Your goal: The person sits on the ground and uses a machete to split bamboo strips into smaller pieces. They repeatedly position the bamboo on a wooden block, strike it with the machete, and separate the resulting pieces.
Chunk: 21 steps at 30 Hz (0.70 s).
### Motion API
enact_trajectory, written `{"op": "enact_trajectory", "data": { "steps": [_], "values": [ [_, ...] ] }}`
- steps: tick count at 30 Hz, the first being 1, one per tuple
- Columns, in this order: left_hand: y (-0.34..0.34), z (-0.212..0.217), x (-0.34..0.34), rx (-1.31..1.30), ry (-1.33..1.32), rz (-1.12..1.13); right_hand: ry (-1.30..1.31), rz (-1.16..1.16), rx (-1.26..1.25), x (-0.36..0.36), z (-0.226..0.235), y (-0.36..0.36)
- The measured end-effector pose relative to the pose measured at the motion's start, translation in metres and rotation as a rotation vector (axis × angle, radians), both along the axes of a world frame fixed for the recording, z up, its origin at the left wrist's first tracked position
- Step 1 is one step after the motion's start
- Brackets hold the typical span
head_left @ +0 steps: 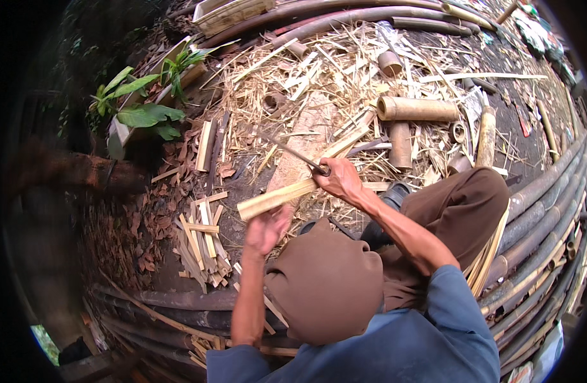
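Right grip (pixel 341 182) on knife (pixel 300 155); crate (pixel 239 18) beyond, contents unclear

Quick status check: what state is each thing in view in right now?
Right hand: closed around the knife handle.
Knife: blade bare.
Split bamboo piece: slanted, pale inner face showing.
Left hand: at the piece's near end, grip unclear.
Thick bamboo tube: on its side, one open end visible.
Cut strips: loosely piled.
Long poles: stacked lengthwise.
Crate: contents unclear.
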State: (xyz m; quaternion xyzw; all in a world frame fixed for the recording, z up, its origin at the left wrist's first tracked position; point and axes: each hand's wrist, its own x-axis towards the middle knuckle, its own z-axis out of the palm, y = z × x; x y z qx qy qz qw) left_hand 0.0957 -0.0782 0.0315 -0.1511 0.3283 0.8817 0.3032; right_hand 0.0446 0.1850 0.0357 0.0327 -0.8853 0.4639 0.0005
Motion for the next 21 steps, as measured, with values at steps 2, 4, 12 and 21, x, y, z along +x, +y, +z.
{"op": "enact_trajectory", "data": {
  "steps": [2,4,12,21],
  "values": [
    [0.069,0.011,-0.003,-0.399,0.286,0.168,-0.189,-0.056,-0.18,0.007,0.005,-0.008],
    [0.091,-0.008,-0.009,-0.505,0.447,0.259,-0.195,-0.069,-0.223,0.012,0.003,-0.018],
    [0.065,0.036,-0.029,-0.413,0.229,0.095,0.026,0.1,0.411,0.011,0.0,0.012],
    [0.076,0.063,0.005,-0.544,0.164,-0.108,0.277,0.145,0.434,-0.004,-0.019,0.016]
  ]
}}
